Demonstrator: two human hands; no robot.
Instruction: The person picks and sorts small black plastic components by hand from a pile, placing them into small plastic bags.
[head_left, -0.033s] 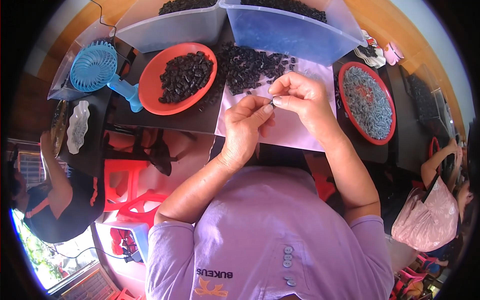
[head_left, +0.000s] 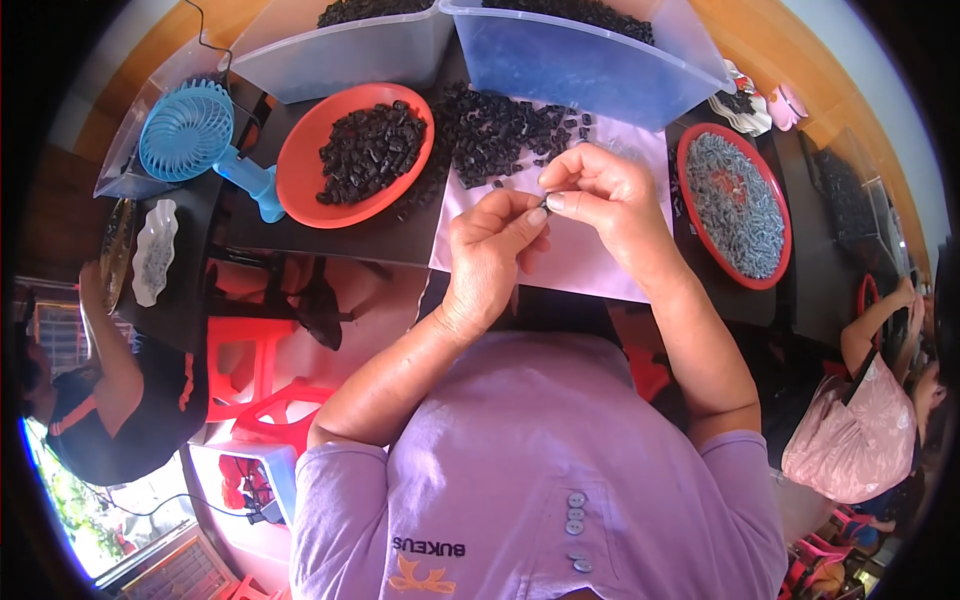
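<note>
Over the pink sheet (head_left: pixel 590 260), my two hands meet fingertip to fingertip. Between the thumb and fingers of my left hand (head_left: pixel 490 245) is a small dark piece (head_left: pixel 545 204), mostly covered by the fingertips. My right hand (head_left: pixel 610 205) pinches the same piece from the other side, its remaining fingers curled. Just beyond the hands lies a loose heap of small black plastic-looking parts (head_left: pixel 500 135). An orange-red bowl (head_left: pixel 330 217) to the left holds more of these black parts. To the right, a red tray (head_left: pixel 786 225) is full of small grey pieces.
Two translucent bins (head_left: pixel 590 75) with black parts stand along the back. A blue fan (head_left: pixel 187 130) lies left of the bowl, near a white wavy dish (head_left: pixel 154 250). Other people sit at the far left (head_left: pixel 120 400) and far right (head_left: pixel 850 440). Red stools (head_left: pixel 240 370) stand below.
</note>
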